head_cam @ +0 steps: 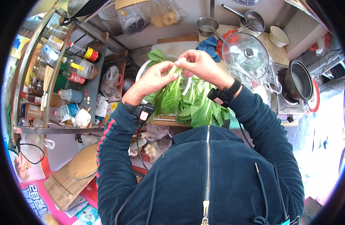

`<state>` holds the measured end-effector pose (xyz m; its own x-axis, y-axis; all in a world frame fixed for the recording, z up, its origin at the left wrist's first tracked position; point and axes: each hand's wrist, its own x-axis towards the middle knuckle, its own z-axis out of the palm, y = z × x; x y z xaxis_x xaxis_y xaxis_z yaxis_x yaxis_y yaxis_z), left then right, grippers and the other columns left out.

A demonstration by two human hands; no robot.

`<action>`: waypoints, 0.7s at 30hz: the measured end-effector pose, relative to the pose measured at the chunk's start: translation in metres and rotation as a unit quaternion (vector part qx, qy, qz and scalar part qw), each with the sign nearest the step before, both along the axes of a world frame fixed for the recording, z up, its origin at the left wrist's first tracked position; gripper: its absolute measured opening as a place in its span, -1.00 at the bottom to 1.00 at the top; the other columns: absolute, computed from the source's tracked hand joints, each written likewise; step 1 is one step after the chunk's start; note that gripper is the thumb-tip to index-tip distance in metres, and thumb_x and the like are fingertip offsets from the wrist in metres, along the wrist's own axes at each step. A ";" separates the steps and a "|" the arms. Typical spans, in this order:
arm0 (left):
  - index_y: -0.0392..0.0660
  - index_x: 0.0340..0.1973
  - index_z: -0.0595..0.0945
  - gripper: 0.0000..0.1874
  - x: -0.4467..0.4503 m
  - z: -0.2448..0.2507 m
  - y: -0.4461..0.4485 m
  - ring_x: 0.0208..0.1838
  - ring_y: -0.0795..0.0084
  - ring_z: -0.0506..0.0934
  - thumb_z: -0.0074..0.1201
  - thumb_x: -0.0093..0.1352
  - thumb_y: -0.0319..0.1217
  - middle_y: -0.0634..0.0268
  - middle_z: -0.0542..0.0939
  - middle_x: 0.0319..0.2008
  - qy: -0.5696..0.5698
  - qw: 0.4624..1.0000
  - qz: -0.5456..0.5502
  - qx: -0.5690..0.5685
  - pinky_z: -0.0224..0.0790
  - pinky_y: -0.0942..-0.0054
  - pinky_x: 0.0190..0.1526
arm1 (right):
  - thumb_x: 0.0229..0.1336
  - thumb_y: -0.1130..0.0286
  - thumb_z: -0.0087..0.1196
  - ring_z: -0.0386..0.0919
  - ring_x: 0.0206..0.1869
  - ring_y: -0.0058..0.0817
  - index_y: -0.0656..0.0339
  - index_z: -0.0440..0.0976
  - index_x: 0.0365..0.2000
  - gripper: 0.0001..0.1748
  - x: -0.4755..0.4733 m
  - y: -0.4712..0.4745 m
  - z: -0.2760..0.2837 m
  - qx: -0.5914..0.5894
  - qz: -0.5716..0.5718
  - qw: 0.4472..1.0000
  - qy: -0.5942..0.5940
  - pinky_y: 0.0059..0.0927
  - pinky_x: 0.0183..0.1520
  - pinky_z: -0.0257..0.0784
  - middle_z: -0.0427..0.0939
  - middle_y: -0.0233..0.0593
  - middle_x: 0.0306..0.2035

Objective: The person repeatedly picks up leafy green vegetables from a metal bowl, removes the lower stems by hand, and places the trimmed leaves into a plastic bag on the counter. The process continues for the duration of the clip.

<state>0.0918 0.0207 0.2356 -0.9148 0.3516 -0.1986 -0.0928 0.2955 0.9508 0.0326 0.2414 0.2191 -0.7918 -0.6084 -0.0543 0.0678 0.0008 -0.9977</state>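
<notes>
My left hand (155,77) and my right hand (202,66) meet over a round metal bowl (143,70), both pinching the pale stem end of a bunch of leafy greens (171,97). Its broad leaves hang down below my fingers and hide much of the bowl. More leaves (156,55) stick out at the bowl's upper edge. A pile of leafy greens (202,108) with pale stems lies to the right of the bowl, close to my chest.
Behind the bowl is a white cutting board (175,47). A blue cloth (208,47), a saucepan (207,26) and a glass lid (245,66) lie to the right, with a black pot (300,81) on a stove (290,108). Shelves of bottles (82,67) stand left.
</notes>
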 end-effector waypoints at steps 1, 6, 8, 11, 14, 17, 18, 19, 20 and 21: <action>-0.28 0.17 0.55 -0.56 -0.001 0.000 0.002 0.01 0.62 0.56 0.18 0.51 -0.25 0.34 0.63 -0.01 -0.014 1.000 -0.010 0.020 0.45 0.55 0.06 | 0.35 0.21 0.28 0.64 -0.35 -0.66 0.39 0.56 -0.06 -0.59 -0.002 0.005 -0.003 -0.003 0.019 1.000 -0.020 -0.60 -0.30 0.58 0.69 -0.31 -0.30; -0.27 0.12 0.58 -0.63 -0.006 -0.002 0.007 -0.10 0.69 0.55 0.13 0.53 -0.27 0.41 0.64 -0.10 -0.122 0.991 -0.027 0.051 0.45 0.59 -0.03 | 0.41 0.35 0.18 0.64 -0.27 -0.67 0.37 0.54 0.05 -0.67 -0.009 0.038 -0.016 -0.053 0.106 0.991 -0.057 -0.60 -0.21 0.53 0.70 -0.34 -0.24; -0.27 0.15 0.57 -0.62 -0.006 -0.008 0.013 -0.07 0.66 0.57 0.11 0.55 -0.27 0.39 0.65 -0.06 -0.157 0.982 -0.039 0.094 0.47 0.58 0.01 | 0.44 0.32 0.15 0.63 -0.23 -0.69 0.34 0.52 0.14 -0.61 -0.011 0.050 -0.020 -0.028 0.125 0.989 -0.077 -0.59 -0.16 0.55 0.69 -0.37 -0.17; -0.28 0.20 0.55 -0.61 -0.008 -0.019 0.023 -0.02 0.63 0.60 0.07 0.58 -0.27 0.35 0.65 -0.02 -0.206 0.964 -0.056 0.158 0.49 0.55 0.06 | 0.45 0.31 0.14 0.64 -0.23 -0.68 0.35 0.51 0.16 -0.59 -0.008 0.062 -0.028 -0.040 0.100 0.984 -0.139 -0.60 -0.13 0.57 0.68 -0.36 -0.16; -0.25 0.27 0.53 -0.56 -0.010 -0.032 0.031 -0.04 0.57 0.64 0.08 0.58 -0.27 0.31 0.67 -0.02 -0.245 0.949 -0.060 0.187 0.51 0.52 0.09 | 0.47 0.35 0.10 0.68 -0.19 -0.64 0.33 0.49 0.15 -0.64 -0.008 0.074 -0.038 -0.050 0.079 0.976 -0.196 -0.58 -0.11 0.62 0.69 -0.34 -0.16; -0.27 0.25 0.53 -0.58 -0.008 -0.043 0.037 -0.09 0.55 0.64 0.04 0.58 -0.29 0.32 0.67 -0.08 -0.273 0.938 -0.046 0.210 0.55 0.47 0.04 | 0.49 0.40 0.05 0.64 -0.25 -0.65 0.35 0.43 0.22 -0.60 -0.008 0.086 -0.048 -0.068 0.067 0.970 -0.224 -0.54 -0.09 0.65 0.65 -0.34 -0.18; -0.28 0.24 0.52 -0.59 -0.006 -0.046 0.038 -0.12 0.51 0.63 0.00 0.59 -0.29 0.31 0.64 -0.14 -0.272 0.939 -0.045 0.207 0.58 0.41 0.01 | 0.49 0.41 0.04 0.62 -0.26 -0.65 0.35 0.42 0.23 -0.60 -0.007 0.089 -0.052 -0.058 0.060 0.973 -0.217 -0.53 -0.09 0.66 0.64 -0.34 -0.18; -0.28 0.24 0.51 -0.60 -0.003 -0.048 0.039 -0.14 0.51 0.61 -0.01 0.59 -0.28 0.32 0.62 -0.15 -0.273 0.933 -0.027 0.231 0.57 0.41 -0.01 | 0.49 0.42 0.03 0.61 -0.27 -0.65 0.36 0.41 0.24 -0.59 -0.007 0.091 -0.055 -0.042 0.049 0.975 -0.212 -0.52 -0.08 0.66 0.63 -0.34 -0.17; -0.27 0.23 0.51 -0.60 -0.002 -0.050 0.040 -0.16 0.51 0.60 -0.01 0.59 -0.28 0.32 0.60 -0.16 -0.274 0.927 -0.008 0.256 0.56 0.41 -0.03 | 0.49 0.43 0.02 0.60 -0.25 -0.64 0.36 0.41 0.23 -0.61 -0.006 0.094 -0.057 -0.025 0.034 0.980 -0.195 -0.47 -0.04 0.68 0.60 -0.34 -0.16; -0.27 0.22 0.50 -0.60 0.000 -0.051 0.042 -0.19 0.51 0.58 -0.02 0.59 -0.28 0.32 0.58 -0.17 -0.270 0.918 0.000 0.290 0.56 0.41 -0.06 | 0.49 0.44 0.02 0.60 -0.25 -0.64 0.34 0.42 0.23 -0.61 -0.005 0.096 -0.060 -0.052 0.014 0.976 -0.210 -0.49 -0.04 0.67 0.59 -0.37 -0.17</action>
